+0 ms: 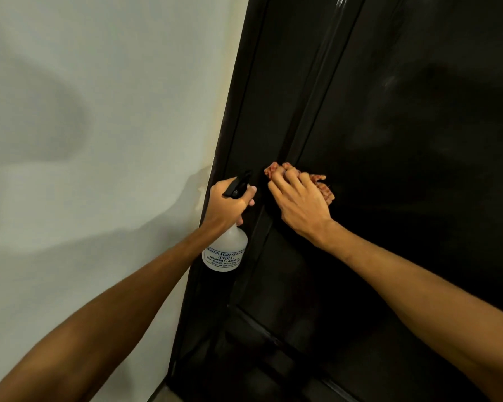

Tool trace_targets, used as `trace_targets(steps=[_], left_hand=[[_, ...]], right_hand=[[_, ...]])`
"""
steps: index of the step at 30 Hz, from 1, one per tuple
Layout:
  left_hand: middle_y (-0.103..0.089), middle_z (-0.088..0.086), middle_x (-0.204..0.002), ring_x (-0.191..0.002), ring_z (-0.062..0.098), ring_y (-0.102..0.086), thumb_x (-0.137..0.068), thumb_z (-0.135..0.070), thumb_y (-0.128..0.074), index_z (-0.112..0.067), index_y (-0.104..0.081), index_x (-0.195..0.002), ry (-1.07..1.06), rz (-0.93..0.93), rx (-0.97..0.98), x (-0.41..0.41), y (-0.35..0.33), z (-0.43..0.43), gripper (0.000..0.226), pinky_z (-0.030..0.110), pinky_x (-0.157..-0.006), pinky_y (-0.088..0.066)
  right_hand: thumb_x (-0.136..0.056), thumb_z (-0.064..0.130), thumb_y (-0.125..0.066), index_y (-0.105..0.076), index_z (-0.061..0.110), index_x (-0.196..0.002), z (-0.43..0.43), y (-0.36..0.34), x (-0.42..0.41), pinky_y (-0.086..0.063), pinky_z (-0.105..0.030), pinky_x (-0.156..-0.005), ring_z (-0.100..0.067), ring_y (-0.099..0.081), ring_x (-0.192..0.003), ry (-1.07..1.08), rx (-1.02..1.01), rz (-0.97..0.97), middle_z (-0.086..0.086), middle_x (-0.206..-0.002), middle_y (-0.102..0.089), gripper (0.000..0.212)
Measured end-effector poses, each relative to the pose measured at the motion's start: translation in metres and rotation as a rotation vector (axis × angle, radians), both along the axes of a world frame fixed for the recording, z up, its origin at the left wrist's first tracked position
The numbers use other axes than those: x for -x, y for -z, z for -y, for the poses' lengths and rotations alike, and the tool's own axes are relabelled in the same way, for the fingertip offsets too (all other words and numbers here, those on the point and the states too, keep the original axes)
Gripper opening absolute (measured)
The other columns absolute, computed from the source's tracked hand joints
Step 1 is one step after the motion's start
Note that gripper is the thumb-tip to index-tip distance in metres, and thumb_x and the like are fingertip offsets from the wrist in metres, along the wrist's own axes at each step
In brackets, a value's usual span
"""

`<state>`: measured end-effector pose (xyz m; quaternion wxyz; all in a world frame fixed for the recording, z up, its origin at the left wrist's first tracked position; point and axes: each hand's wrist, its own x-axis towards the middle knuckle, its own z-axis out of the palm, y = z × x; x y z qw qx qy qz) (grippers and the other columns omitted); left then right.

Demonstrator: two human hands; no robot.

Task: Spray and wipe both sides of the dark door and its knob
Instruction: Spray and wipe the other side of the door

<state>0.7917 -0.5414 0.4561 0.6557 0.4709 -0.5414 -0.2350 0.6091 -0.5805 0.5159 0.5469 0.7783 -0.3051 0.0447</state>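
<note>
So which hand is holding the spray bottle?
The left hand grips the white spray bottle by its neck. The right hand has no bottle: it holds a reddish cloth against the dark door.

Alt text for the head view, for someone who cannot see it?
A person's right hand holds a reddish cloth against a dark panelled door, while the left hand grips a clear spray bottle by its black trigger head beside the door's edge. A pale wall lies to the left.
</note>
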Motion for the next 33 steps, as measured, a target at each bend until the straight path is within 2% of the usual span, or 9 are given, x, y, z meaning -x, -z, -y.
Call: trace_targets(steps=[2,6,9,13,18,23,26,30,33], left_hand=[[-0.073,0.012,-0.079,-0.049,0.03,-0.063,-0.101,-0.016,-0.069,-0.008,-0.07,-0.098,-0.005,0.015,0.001,-0.003,0.017,-0.003,0.009,0.031,-0.04,-0.053],[-0.073,0.011,-0.082,-0.047,0.01,-0.061,-0.102,-0.02,-0.068,-0.009,-0.07,-0.102,0.015,0.0,-0.073,-0.004,0.043,-0.01,0.012,0.024,-0.041,-0.051],[-0.073,0.009,-0.083,-0.046,0.005,-0.06,-0.102,-0.022,-0.068,-0.013,-0.069,-0.101,0.008,-0.021,-0.105,-0.007,0.068,-0.013,0.009,0.019,-0.041,-0.048],[-0.072,0.005,-0.081,-0.053,0.005,-0.065,-0.101,-0.021,-0.07,-0.015,-0.069,-0.098,0.013,-0.026,-0.106,-0.009,0.096,-0.01,0.007,0.018,-0.042,-0.048],[-0.073,0.003,-0.078,-0.053,0.01,-0.064,-0.101,-0.02,-0.07,-0.016,-0.071,-0.095,0.03,-0.04,-0.095,-0.009,0.133,-0.011,0.007,0.022,-0.043,-0.049],[-0.073,0.003,-0.075,-0.055,0.018,-0.067,-0.098,-0.031,-0.071,-0.025,-0.071,-0.092,0.023,-0.074,-0.145,-0.012,0.171,-0.008,0.008,0.026,-0.043,-0.05],[-0.073,0.01,-0.077,-0.054,0.023,-0.067,-0.099,-0.026,-0.072,-0.017,-0.073,-0.096,0.013,-0.047,-0.171,-0.013,0.199,-0.005,0.01,0.025,-0.044,-0.05],[-0.073,0.007,-0.076,-0.054,0.014,-0.067,-0.1,-0.028,-0.072,-0.009,-0.073,-0.098,0.013,0.002,-0.177,-0.014,0.232,-0.004,0.02,0.023,-0.048,-0.051],[-0.074,-0.004,-0.081,-0.065,0.012,-0.07,-0.097,-0.041,-0.071,-0.015,-0.075,-0.103,-0.005,0.047,-0.194,-0.016,0.255,0.0,0.027,0.028,-0.059,-0.056]], right_hand=[[-0.09,0.028,-0.041,-0.052,0.01,-0.136,-0.004,0.028,0.0,-0.031,-0.043,-0.098,-0.035,-0.038,-0.127,0.012,-0.021,-0.022,-0.015,-0.143,-0.048,0.051],[-0.093,0.028,-0.037,-0.044,0.006,-0.139,-0.007,0.069,0.002,-0.032,-0.043,-0.096,-0.036,-0.042,-0.128,0.076,-0.078,-0.069,-0.019,-0.144,-0.043,0.052],[-0.094,0.03,-0.042,-0.043,0.006,-0.138,-0.008,0.097,0.0,-0.03,-0.044,-0.097,-0.037,-0.038,-0.126,0.097,-0.128,-0.069,-0.021,-0.145,-0.037,0.05],[-0.095,0.031,-0.048,-0.05,0.008,-0.143,-0.01,0.131,-0.002,-0.031,-0.043,-0.094,-0.037,-0.037,-0.124,0.077,-0.19,-0.086,-0.021,-0.144,-0.032,0.053],[-0.099,0.02,-0.034,-0.044,0.005,-0.146,-0.014,0.185,-0.003,-0.039,-0.041,-0.093,-0.035,-0.043,-0.121,0.092,-0.3,-0.124,-0.02,-0.142,-0.042,0.05],[-0.099,0.016,-0.036,-0.051,0.005,-0.14,-0.014,0.23,-0.008,-0.043,-0.04,-0.092,-0.033,-0.047,-0.114,0.07,-0.38,-0.19,-0.016,-0.133,-0.05,0.045],[-0.099,0.015,-0.031,-0.057,0.007,-0.139,-0.016,0.261,-0.012,-0.044,-0.039,-0.09,-0.031,-0.049,-0.114,0.088,-0.462,-0.216,-0.012,-0.133,-0.052,0.048],[-0.097,0.023,-0.054,-0.066,0.014,-0.136,-0.018,0.294,-0.017,-0.045,-0.037,-0.096,-0.031,-0.049,-0.121,0.082,-0.56,-0.279,-0.009,-0.144,-0.05,0.041],[-0.099,0.026,-0.055,-0.066,0.016,-0.136,-0.018,0.308,-0.019,-0.045,-0.036,-0.1,-0.031,-0.05,-0.126,0.086,-0.596,-0.301,-0.009,-0.153,-0.045,0.04]])
